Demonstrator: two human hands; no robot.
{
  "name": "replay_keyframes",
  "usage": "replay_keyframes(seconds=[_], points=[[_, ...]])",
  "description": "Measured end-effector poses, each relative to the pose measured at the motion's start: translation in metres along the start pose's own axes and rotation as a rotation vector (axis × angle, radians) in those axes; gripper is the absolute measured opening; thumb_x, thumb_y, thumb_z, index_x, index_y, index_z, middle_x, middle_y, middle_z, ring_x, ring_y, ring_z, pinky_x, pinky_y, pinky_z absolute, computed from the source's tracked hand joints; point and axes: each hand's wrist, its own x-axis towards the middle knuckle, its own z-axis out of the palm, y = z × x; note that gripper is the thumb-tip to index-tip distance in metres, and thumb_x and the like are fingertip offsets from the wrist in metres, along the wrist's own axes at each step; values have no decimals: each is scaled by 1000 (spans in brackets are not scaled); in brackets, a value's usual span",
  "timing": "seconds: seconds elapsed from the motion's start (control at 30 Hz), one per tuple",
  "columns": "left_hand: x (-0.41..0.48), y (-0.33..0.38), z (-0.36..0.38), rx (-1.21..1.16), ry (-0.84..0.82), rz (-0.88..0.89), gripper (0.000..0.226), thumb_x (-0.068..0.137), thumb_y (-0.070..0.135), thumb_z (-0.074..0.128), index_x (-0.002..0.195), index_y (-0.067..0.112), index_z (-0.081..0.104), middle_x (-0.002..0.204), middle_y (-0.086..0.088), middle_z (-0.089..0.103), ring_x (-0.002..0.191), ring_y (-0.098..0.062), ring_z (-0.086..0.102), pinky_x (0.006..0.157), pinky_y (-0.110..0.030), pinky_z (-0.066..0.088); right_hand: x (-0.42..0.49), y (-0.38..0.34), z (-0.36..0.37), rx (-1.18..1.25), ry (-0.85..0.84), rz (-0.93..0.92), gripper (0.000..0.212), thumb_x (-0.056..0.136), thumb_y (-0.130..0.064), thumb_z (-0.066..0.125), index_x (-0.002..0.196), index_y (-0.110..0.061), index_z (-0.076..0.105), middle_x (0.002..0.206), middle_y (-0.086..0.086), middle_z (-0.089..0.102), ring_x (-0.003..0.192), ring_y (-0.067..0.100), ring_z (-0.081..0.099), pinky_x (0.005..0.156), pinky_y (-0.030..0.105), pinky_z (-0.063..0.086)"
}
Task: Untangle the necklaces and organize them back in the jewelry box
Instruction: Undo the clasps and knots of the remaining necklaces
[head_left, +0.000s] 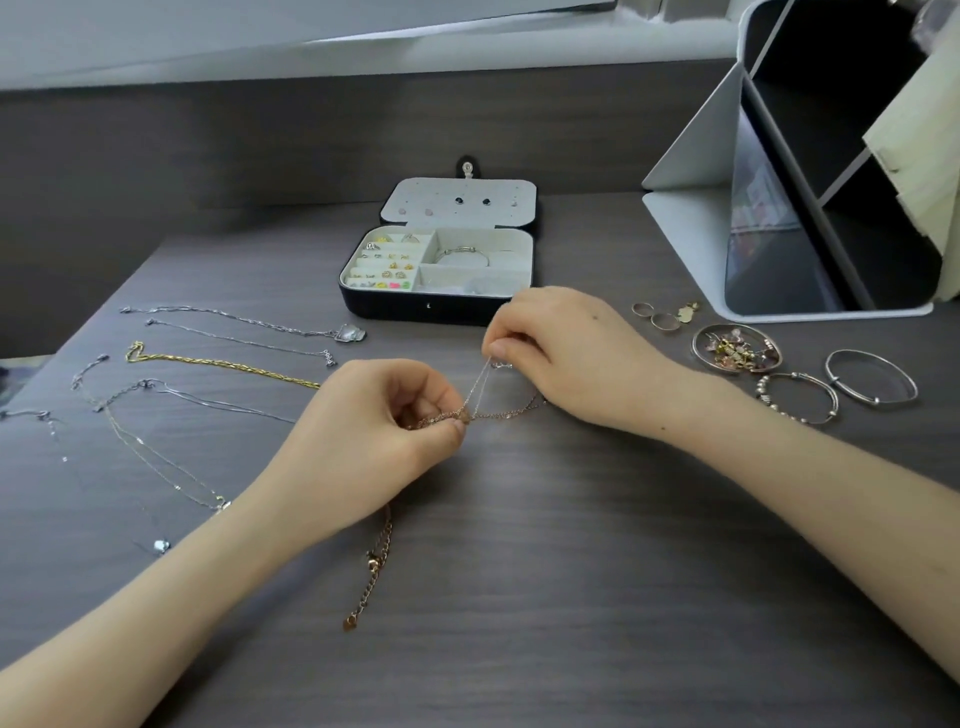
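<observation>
1. The thin chain I hold is pink-gold.
2. The twisted necklace on my left is bright yellow gold.
3. The pendant necklace is silver.
4. The jewelry box is black outside and cream inside.
5. The table is dark grey-brown with wood lines.
</observation>
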Motion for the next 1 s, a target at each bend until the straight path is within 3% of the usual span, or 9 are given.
replay_keyframes(seconds=[0.13, 0.3, 0.43, 0.57, 0.67, 0.83, 1.0], points=[[1, 0, -2, -3, -8, -22, 15, 63, 29, 61, 76, 28, 67, 55, 8, 58, 51, -7, 46, 46, -12, 34, 0, 3, 16, -11, 9, -24, 15, 94, -23, 51, 94, -18, 66, 90, -4, 56, 92, 21, 52, 81, 38, 42], [1, 0, -3, -6, -13, -42, 14, 64, 33, 60, 75, 26, 67, 56, 6, 59, 51, -9, 46, 47, -15, 34, -11, 8, 6, 84, 91, -34, 15, 87, -33, 55, 89, -20, 62, 84, -8, 55, 77, 9, 46, 71, 26, 38], [0, 2, -2, -9, -9, -51, 17, 64, 33, 61, 64, 17, 66, 55, 7, 58, 50, -7, 45, 47, -14, 34, -28, 15, -7, 98, -59, -84, 13, 79, -41, 61, 84, -29, 62, 83, -14, 53, 76, 3, 43, 71, 11, 32], [0, 2, -3, -12, -9, -70, 18, 64, 33, 60, 63, 16, 65, 55, 8, 58, 51, -7, 46, 49, -15, 35, -34, 19, -11, 47, -143, -62, 4, 86, -28, 64, 84, -26, 61, 87, -10, 51, 80, 6, 41, 73, 17, 30], [0, 2, -4, -32, -16, -93, 17, 64, 32, 60, 62, 16, 65, 55, 8, 59, 51, -7, 47, 51, -17, 37, -36, 18, -15, 4, -207, -59, 11, 89, -26, 59, 80, -28, 53, 90, -11, 49, 83, 7, 38, 76, 19, 29], [0, 4, -5, -50, -17, -118, 14, 66, 31, 63, 63, 17, 64, 54, 7, 59, 49, -7, 46, 47, -13, 34, -50, 11, -22, 16, -268, -88, 25, 93, -25, 54, 75, -37, 41, 91, -14, 48, 86, 4, 38, 79, 15, 31], [-1, 5, -5, -35, -56, -125, 11, 62, 27, 61, 62, 17, 66, 51, 8, 56, 48, -8, 44, 44, -12, 32, -61, -2, -30, 119, -309, -83, 21, 94, -25, 53, 77, -35, 45, 78, -16, 50, 83, -1, 44, 75, 9, 32]])
